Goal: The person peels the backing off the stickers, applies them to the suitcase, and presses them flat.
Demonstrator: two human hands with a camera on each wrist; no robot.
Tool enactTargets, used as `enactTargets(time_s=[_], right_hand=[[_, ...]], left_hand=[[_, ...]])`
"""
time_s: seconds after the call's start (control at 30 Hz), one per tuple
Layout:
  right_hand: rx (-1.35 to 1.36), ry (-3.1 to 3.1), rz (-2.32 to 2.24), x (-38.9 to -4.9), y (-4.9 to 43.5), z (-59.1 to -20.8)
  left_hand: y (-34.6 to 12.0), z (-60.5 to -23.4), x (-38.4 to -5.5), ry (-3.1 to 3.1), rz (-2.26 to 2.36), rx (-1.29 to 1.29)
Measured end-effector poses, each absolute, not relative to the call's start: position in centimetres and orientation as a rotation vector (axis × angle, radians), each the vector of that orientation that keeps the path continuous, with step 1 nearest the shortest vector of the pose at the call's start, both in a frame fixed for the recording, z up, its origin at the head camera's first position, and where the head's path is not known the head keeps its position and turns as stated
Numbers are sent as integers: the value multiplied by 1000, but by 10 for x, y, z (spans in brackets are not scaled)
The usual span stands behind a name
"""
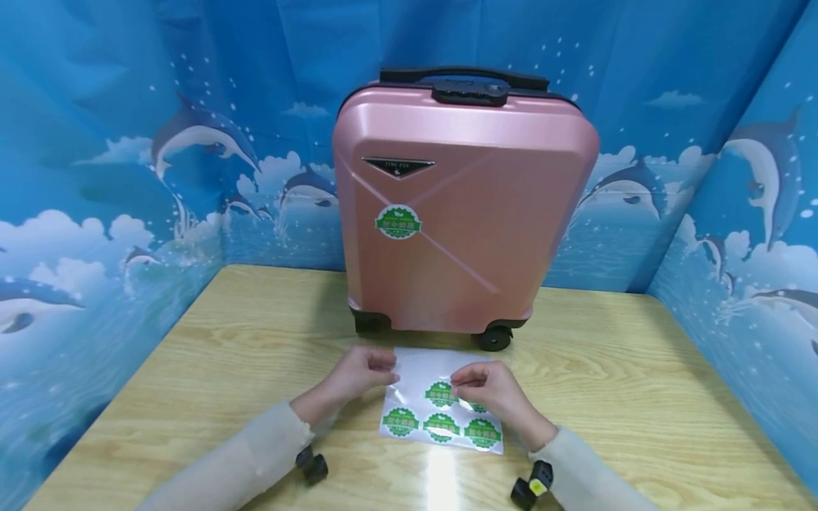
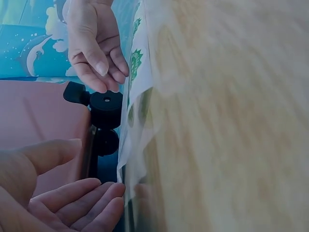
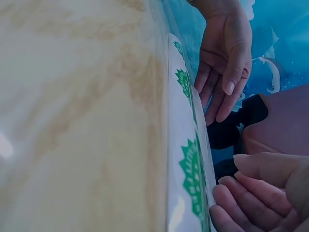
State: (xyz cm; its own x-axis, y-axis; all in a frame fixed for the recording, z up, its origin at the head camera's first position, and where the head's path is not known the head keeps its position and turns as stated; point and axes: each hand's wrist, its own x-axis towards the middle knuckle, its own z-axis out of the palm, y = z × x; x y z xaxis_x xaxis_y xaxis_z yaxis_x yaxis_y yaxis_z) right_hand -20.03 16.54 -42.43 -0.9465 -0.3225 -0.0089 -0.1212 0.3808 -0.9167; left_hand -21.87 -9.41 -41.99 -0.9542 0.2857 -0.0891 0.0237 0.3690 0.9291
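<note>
A white sheet of round green stickers (image 1: 415,387) lies on the table in front of a pink suitcase (image 1: 460,234). At the sheet's upper left edge is my left hand (image 1: 361,372); the left wrist view shows its fingertips (image 2: 113,191) right at the edge, thumb apart from them. My right hand (image 1: 492,387) is over the right side of the sheet and partly hides a sticker. Its thumb (image 3: 260,165) stands away from its loosely bent fingers, with nothing between them. One matching green sticker (image 1: 398,222) is on the suitcase front, below the black triangular badge (image 1: 398,167).
The suitcase stands upright on black wheels (image 1: 495,338), its black handle (image 1: 463,72) on top. Beneath everything is a wood-grain table (image 1: 268,312). Blue curtains with dolphins (image 1: 204,131) enclose the back and both sides.
</note>
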Motion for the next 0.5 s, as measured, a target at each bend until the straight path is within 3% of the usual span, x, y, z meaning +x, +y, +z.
enactTargets(time_s=[0.5], right_hand=[[-395,2458,-1575,-201,162,-428]], left_hand=[[-90,-425,-218,2385,1619,321]])
